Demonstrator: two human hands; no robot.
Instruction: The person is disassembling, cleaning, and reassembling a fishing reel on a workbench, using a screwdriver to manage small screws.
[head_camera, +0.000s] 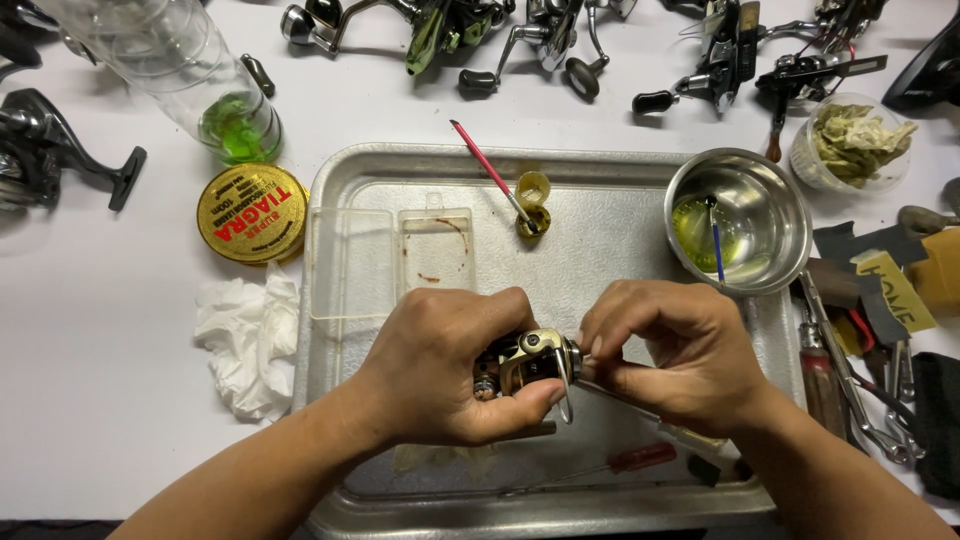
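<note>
Two hands' grip: left hand (440, 365) clasps gold reel (528, 360), right hand (680, 350) pinches it; round gold tin (251, 212) left

Round tin (251, 213): gold lid, red lettering; left of tray.
Tag (897, 291): yellow, dark print; right edge.

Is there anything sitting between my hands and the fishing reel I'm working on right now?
Nothing visible does. The left hand already grips the fishing reel over the metal tray, and the right hand pinches at its end, fingertips touching it directly.
</note>
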